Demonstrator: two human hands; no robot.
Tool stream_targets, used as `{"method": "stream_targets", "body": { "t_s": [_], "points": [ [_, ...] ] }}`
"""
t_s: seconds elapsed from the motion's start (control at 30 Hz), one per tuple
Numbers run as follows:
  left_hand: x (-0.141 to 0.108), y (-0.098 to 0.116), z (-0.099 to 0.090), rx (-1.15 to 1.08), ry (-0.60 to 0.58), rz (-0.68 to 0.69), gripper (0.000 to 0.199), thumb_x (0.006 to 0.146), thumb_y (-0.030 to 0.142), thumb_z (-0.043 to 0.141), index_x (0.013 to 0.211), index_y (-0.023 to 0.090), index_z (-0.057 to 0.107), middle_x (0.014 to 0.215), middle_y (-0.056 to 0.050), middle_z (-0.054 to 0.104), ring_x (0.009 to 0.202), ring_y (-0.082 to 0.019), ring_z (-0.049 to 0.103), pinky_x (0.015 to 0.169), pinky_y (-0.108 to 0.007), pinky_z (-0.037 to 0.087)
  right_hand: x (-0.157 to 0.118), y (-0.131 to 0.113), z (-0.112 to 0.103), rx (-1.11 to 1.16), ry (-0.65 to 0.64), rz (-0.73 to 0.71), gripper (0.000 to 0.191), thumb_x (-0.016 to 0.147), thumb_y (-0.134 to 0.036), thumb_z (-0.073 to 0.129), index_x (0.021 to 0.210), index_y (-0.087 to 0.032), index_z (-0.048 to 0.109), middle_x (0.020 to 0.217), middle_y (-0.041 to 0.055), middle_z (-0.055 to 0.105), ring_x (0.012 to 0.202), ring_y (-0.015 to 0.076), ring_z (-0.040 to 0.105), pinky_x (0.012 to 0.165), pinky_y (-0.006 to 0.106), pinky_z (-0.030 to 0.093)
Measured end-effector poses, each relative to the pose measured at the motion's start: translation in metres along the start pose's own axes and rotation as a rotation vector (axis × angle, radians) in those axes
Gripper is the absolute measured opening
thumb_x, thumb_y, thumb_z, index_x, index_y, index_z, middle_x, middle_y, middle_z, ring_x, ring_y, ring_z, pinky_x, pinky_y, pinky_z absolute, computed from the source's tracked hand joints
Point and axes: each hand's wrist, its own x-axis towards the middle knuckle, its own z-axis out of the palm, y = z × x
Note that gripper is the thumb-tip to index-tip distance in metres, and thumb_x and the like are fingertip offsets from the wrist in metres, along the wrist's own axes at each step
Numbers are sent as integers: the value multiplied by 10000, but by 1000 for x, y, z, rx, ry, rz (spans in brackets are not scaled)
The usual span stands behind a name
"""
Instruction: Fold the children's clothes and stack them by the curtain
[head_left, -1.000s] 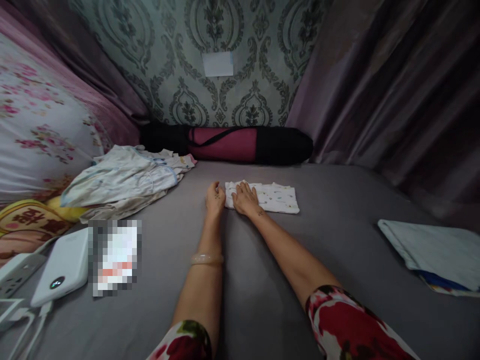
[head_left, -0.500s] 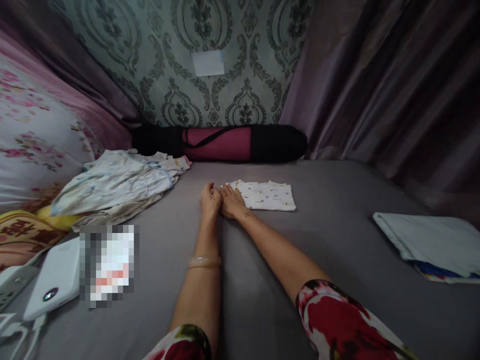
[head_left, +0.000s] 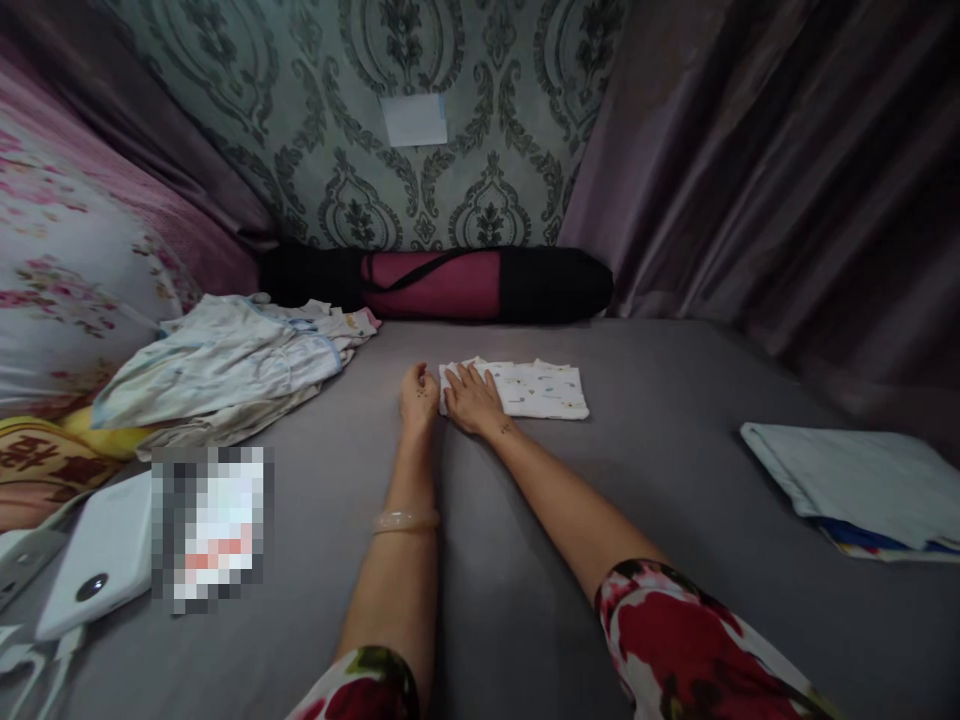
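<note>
A small folded white cloth (head_left: 544,390) with a tiny scattered print lies flat on the grey sheet. My right hand (head_left: 474,397) rests palm down on its left part, fingers stretched and spread. Just beside the cloth's left edge is my left hand (head_left: 418,397), set on its side with the fingers curled in. Nothing shows in its grasp; the inside of the curl is partly hidden. Whether it touches the cloth's edge is hard to see.
Loose pale garments (head_left: 225,360) lie heaped at the left. Near them are a white power bank (head_left: 101,555) with a cable and a blurred-out object (head_left: 221,525). A folded pale-green cloth (head_left: 862,485) lies at right. A black and maroon bag (head_left: 435,285) lines the wall.
My right hand has slid slightly right over the cloth, uncovering its left edge. My left hand stays curled in nearly the same place. The view has shifted a little.
</note>
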Motion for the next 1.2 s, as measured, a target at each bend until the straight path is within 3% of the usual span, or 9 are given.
{"method": "stream_targets", "body": {
  "t_s": [0.13, 0.33, 0.57, 0.73, 0.9, 1.07, 1.2],
  "points": [
    [-1, 0, 1, -11, -15, -4, 367, 887, 165, 424, 1201, 121, 608, 1230, -152, 653, 1150, -209, 615, 986, -302, 458, 0, 5, -12, 43, -80, -16, 537, 1002, -398, 243, 1496, -202, 320, 1561, 85, 293, 1436, 246, 218, 1155, 479, 121],
    [-2, 0, 3, 24, 3, 17, 356, 883, 192, 436, 1179, 139, 626, 1217, -150, 662, 1151, -234, 613, 986, -345, 461, -19, 33, -26, -49, 96, 122, 523, 1003, -375, 277, 1470, -156, 367, 1543, 138, 315, 1434, 269, 212, 1152, 512, 75],
    [-2, -2, 4, 52, -30, 53, 367, 880, 201, 439, 1193, 135, 618, 1202, -159, 667, 1129, -235, 623, 974, -343, 465, -26, 40, -16, -35, 61, 175, 520, 1005, -410, 265, 1457, -190, 396, 1532, 106, 347, 1429, 283, 213, 1135, 558, 110],
    [-6, 5, 7, 112, -52, 113, 379, 890, 194, 425, 1204, 92, 612, 1203, -183, 657, 1128, -256, 618, 974, -355, 462, -25, 49, -36, 63, -79, 127, 537, 1011, -435, 235, 1476, -197, 358, 1555, 105, 300, 1443, 264, 195, 1137, 559, 133],
    [-14, 14, 15, 164, -42, 281, 367, 894, 182, 425, 1206, 112, 606, 1206, -152, 652, 1143, -234, 599, 1012, -336, 433, -42, 78, -55, 26, -4, 167, 552, 1017, -415, 206, 1492, -161, 322, 1573, 125, 243, 1456, 250, 157, 1157, 531, 78],
    [-24, 18, 30, 193, -169, 512, 352, 879, 148, 428, 1187, 162, 600, 1204, -119, 646, 1127, -223, 593, 1016, -350, 436, -55, 94, -43, -16, -34, 187, 540, 1012, -401, 237, 1488, -169, 339, 1567, 107, 268, 1453, 257, 168, 1160, 503, 105],
    [-27, 14, 39, 208, -224, 583, 343, 871, 130, 421, 1163, 170, 597, 1210, -118, 636, 1143, -219, 579, 1030, -361, 427, -56, 91, -33, -25, 18, 197, 530, 1007, -392, 253, 1483, -181, 353, 1562, 96, 284, 1450, 248, 177, 1162, 488, 104]
  ]
}}
